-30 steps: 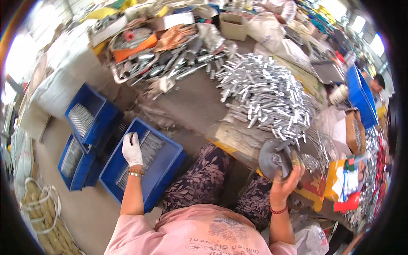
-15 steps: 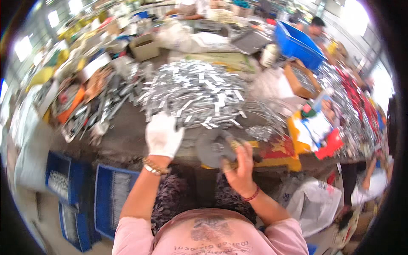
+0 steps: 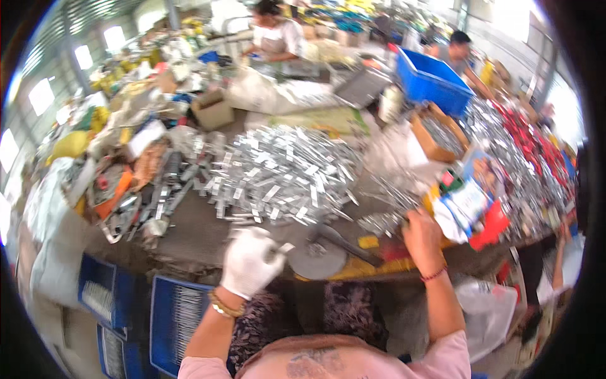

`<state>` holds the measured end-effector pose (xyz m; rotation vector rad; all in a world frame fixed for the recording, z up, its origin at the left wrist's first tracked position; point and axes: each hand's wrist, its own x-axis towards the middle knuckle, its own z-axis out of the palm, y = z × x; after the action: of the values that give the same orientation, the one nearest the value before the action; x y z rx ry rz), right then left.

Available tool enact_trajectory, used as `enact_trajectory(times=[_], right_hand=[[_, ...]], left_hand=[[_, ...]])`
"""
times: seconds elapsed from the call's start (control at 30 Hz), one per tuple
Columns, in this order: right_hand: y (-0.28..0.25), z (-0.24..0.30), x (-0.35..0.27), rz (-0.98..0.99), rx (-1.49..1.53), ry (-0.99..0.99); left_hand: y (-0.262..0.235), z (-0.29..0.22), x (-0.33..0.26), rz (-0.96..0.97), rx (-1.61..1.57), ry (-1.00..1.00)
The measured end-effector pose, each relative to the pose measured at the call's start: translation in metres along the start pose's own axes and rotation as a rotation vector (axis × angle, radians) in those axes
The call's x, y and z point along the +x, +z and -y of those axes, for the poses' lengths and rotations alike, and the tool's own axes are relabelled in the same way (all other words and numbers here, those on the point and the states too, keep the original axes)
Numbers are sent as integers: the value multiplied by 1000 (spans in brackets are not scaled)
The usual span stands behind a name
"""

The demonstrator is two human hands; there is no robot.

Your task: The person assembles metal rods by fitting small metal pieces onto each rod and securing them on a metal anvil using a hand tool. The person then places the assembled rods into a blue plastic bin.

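- Metal strip [image 3: 286, 248] is pinched in the gloved left hand [image 3: 251, 262] by the tabletop's [image 3: 196, 230] near edge;
- fingers of the right hand [image 3: 424, 237] are curled beside small metal pieces [image 3: 379, 223]; whether anything is gripped cannot be told;
- the grey disc [image 3: 309, 264] at that edge is partly covered by a dark-handled tool [image 3: 353, 246]; the pile of strips [image 3: 284, 170] is heaped behind;
- print on the right-hand packet [image 3: 467, 205] is blurred past reading.

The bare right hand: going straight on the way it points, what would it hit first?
Probably the loose thin silvery rods just beyond the right hand; depth is unclear, so it may already touch some.
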<state>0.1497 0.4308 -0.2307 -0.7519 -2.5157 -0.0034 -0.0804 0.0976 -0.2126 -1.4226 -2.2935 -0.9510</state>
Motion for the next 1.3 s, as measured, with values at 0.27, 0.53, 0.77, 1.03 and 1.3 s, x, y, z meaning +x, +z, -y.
enact_trajectory(times=[0.27,0.53,0.77,1.03,1.3], right_hand=[[9,-14,4,92,-9,-42],[-24,63,-13,24,412,-100],[-18,137,-22,194,537,-383],[-9,142,-32,208,466,-387],[-11,143,-31,170,440,-477]], left_hand=[[10,-12,-16,280,-140,1],[28,-17,-17,272,-197,-3],[19,-17,-17,124,-176,-2],[23,-21,-21,146,-187,-3],[24,-23,-23,135,-213,-15]])
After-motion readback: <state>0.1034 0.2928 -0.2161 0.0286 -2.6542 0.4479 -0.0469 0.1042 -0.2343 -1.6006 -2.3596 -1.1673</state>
